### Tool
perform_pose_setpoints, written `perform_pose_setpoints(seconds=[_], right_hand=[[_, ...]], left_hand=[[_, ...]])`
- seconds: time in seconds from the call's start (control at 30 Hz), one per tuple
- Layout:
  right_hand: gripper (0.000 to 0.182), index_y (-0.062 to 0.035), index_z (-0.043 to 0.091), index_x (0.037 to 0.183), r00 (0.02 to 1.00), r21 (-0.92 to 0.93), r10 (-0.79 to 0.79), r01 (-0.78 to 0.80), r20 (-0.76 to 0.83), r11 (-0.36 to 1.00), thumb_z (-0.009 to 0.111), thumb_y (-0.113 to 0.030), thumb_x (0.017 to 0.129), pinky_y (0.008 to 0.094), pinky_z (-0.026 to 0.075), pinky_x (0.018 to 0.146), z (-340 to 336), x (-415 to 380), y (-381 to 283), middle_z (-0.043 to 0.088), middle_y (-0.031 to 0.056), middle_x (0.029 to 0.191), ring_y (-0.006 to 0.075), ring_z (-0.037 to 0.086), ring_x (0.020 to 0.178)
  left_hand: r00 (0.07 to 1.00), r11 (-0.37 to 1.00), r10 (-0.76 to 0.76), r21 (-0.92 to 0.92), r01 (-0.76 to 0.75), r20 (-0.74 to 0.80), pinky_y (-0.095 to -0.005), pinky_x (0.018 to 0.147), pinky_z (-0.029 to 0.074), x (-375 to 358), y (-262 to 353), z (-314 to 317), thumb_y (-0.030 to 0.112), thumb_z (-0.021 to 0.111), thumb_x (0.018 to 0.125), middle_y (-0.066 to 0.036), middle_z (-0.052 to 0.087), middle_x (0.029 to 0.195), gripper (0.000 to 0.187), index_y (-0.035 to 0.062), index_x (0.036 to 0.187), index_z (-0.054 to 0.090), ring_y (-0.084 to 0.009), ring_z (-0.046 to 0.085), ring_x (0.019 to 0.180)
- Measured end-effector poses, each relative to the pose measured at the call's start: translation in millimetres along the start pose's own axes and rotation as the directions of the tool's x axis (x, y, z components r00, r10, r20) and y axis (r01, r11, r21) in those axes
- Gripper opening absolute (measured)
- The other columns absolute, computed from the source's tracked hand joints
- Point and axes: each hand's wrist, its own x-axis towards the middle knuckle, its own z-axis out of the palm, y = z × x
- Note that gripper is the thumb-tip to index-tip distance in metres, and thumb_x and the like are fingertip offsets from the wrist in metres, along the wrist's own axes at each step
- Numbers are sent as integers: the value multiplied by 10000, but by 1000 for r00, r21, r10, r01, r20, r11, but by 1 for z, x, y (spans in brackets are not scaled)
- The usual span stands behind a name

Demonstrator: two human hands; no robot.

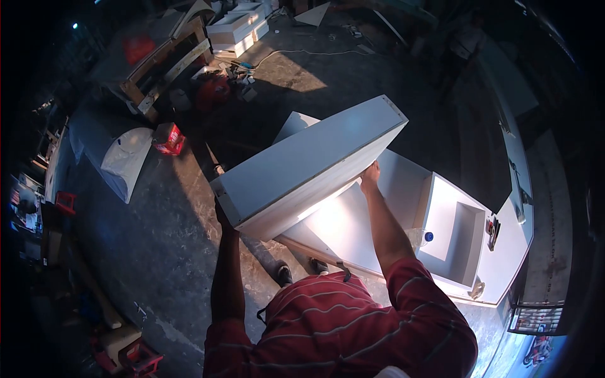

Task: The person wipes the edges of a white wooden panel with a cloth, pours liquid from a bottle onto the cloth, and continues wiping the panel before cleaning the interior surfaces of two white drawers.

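Note:
A white drawer box (315,151) is held tilted in front of my body, its near long side facing me and its right end higher than its left. My left hand (224,218), in deep shadow, is closed round the lower left end, with the fingers mostly hidden. Under the right part of the box, my right hand (370,175) grips the lower edge. Below and behind it lies a white worktop (340,236). On the worktop's right side rests another white box (474,252), with a clear bottle with a blue cap (428,237) beside it.
A small tool (493,233) and a tape roll (477,290) lie on the worktop's right part. On the floor at left are a red carton (169,138) and a white sack (126,160). White boxes (236,30) stand at the back; a person (466,41) is at back right.

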Motion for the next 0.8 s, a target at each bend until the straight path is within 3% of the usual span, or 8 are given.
perform_pose_setpoints(seconds=[0.33,0.4,0.47,0.53,0.6,0.67,0.73,0.8], right_hand=[[313,-67,535,1033,1000,-46,-18,19,25,999,400,-337,951,320,424,814,-7,9,7,586,67,972,172,519,952],[344,-89,512,1130,989,-71,-145,145,2,987,425,-356,933,361,480,806,-12,18,-5,570,67,1065,209,567,984],[327,-71,514,1110,873,-28,-461,462,-162,886,403,-327,939,328,487,752,-15,37,-31,569,83,1050,212,583,926],[310,-54,520,1095,841,165,-438,504,-317,848,379,-293,956,304,477,738,22,-20,-117,573,85,1044,211,589,891],[320,-21,529,1067,646,140,-751,763,-133,631,346,-268,976,316,475,751,36,-50,-177,578,85,1039,210,586,915],[290,-9,557,1063,411,-236,-883,903,225,360,406,-235,963,333,481,790,49,-80,-221,593,104,1040,248,600,929],[236,-17,596,1055,384,-560,-597,818,705,-135,517,-178,902,344,477,828,64,-97,-243,603,130,1070,298,596,962],[251,-47,614,1056,128,-275,-488,930,863,-243,573,-80,810,384,471,881,96,-139,-224,614,159,1034,346,583,964]], left_hand=[[1000,1000,-7,13,7,17,-359,803,476,1,-1,-6,207,525,890,-129,577,1090,316,24,1147,526,-209,570,1003],[1000,1000,-2,14,2,16,-359,802,476,3,-1,-6,207,526,889,-129,577,1088,315,23,1145,526,-209,571,1001],[1000,1000,9,13,-9,12,-359,800,476,6,-2,-5,206,527,888,-130,577,1085,314,22,1143,527,-210,571,1000],[1000,1000,20,12,-20,9,-360,799,476,7,-3,-4,206,528,887,-130,578,1083,314,21,1140,527,-210,571,998],[1000,1000,30,8,-30,10,-360,797,477,9,-4,-1,205,529,886,-130,578,1081,313,21,1138,528,-210,571,996],[999,999,33,2,-33,14,-360,795,477,10,-4,0,205,530,885,-131,578,1078,312,20,1136,528,-211,571,995],[999,999,35,-3,-35,25,-360,794,477,10,-3,2,205,531,884,-131,578,1076,312,19,1134,529,-211,572,993],[999,999,36,-6,-36,38,-361,792,477,10,-3,3,204,532,883,-132,579,1074,311,18,1132,530,-211,572,992]])
